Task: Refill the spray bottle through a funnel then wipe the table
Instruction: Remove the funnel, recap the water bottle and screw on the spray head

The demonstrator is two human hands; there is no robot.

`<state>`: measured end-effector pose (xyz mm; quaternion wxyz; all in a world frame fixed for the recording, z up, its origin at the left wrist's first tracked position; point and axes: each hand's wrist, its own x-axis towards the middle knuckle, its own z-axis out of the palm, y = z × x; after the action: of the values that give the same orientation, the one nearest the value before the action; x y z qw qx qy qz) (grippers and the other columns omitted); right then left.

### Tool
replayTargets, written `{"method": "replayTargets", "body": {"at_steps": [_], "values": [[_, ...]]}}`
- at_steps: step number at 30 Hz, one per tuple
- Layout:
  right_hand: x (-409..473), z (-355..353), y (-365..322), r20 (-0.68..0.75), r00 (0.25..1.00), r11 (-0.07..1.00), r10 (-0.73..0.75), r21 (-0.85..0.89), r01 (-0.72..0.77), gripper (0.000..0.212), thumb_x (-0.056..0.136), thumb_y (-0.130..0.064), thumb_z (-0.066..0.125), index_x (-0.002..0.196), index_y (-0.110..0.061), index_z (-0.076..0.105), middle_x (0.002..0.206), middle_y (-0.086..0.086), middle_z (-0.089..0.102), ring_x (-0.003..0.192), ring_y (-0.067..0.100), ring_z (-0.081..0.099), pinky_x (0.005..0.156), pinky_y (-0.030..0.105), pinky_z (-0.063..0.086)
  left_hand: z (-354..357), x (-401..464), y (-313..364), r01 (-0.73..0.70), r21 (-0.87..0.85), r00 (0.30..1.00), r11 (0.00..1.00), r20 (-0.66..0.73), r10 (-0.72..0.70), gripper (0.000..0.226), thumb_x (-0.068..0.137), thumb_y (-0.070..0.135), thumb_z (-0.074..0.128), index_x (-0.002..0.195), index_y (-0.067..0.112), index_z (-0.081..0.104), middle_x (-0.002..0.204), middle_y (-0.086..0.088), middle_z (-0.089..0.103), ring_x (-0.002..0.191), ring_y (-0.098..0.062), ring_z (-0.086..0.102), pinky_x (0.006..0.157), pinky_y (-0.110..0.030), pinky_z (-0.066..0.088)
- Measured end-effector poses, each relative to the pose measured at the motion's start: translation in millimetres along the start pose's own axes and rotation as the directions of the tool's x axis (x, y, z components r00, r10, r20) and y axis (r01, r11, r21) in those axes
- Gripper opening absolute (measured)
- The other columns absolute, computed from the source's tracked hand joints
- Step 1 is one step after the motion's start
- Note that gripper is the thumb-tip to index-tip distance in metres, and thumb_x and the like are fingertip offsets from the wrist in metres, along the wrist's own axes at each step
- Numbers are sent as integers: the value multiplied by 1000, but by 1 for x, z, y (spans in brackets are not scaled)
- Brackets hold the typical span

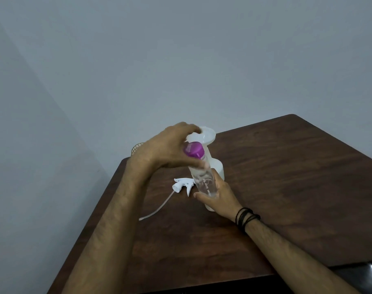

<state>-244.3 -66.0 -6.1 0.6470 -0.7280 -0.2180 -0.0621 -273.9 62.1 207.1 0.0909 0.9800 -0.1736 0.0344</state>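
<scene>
A dark wooden table [286,187] stands against a plain grey wall. Your right hand [218,197] grips the lower body of a clear water bottle [204,179], tilted up and to the left. Your left hand [168,148] curls over its purple cap [194,151], apparently to unscrew it. Hold the body steady and twist only the cap. The white spray bottle [218,168] with its funnel [205,134] stands just behind both hands. The trigger head [181,185] lies just left of your right hand.
</scene>
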Motion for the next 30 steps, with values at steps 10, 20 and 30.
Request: {"method": "replayTargets", "body": {"at_steps": [10,20,30], "values": [[-1,0,0,13,1000,999,-27,-23,27,46,78,-18,79,116,-21,53,98,-8,70,89,6,68,77,22,57,-8,7,3,-91,36,970,995,228,80,66,70,4,83,124,37,63,129,15,58,116,-9,54,93,-24,48],[0,-1,1,14,1000,1000,-5,21,5,54,78,-19,80,124,-21,51,104,-9,71,94,4,69,82,21,56,7,13,2,4,135,997,991,79,-14,40,89,47,69,115,17,65,106,-2,66,90,-18,59,82,-38,52],[0,-2,2,18,999,1000,-30,5,30,46,79,-16,79,117,-18,53,100,-3,71,91,9,69,82,29,57,4,13,4,-29,143,992,989,124,11,35,81,28,78,112,25,64,108,4,64,95,-17,60,82,-36,53]]}}
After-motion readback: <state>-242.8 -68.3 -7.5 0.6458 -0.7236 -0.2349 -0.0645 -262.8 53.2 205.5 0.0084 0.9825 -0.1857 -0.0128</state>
